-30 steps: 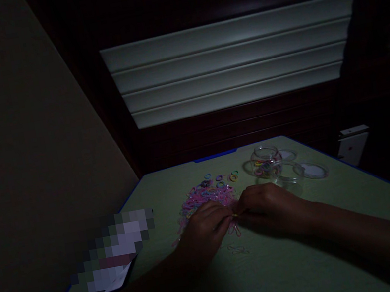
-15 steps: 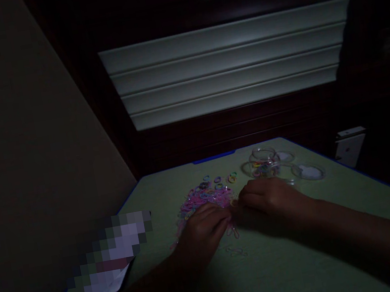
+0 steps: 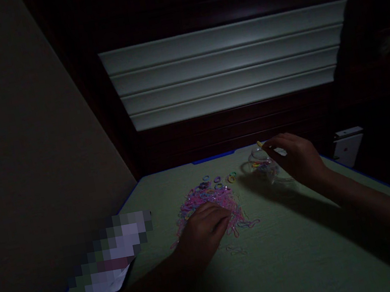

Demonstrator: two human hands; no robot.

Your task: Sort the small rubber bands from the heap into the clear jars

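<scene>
My right hand (image 3: 297, 155) pinches a small yellow band (image 3: 259, 144) between thumb and fingertips, just over the mouth of a clear jar (image 3: 256, 159). Colourful bands show inside the jar, partly behind the hand. My left hand (image 3: 205, 232) rests at the near edge of a pile of pink and mixed-colour small bands (image 3: 207, 196). Its fingers are curled together, and whatever they hold, if anything, is hidden. A few thicker hair ties (image 3: 217, 179) lie at the pile's far edge.
The pale green table (image 3: 283, 261) has a blue edge. At the left lies a blurred-out flat item (image 3: 113, 261) near the wall. Clear round lids, partly hidden, are beside the jar. A white box (image 3: 348, 149) stands beyond the table's right edge. Several loose bands (image 3: 236, 250) lie nearer me.
My right hand has moved from the pile up and right to above the jar, with a yellow band now visible in its fingers. My left hand has barely moved.
</scene>
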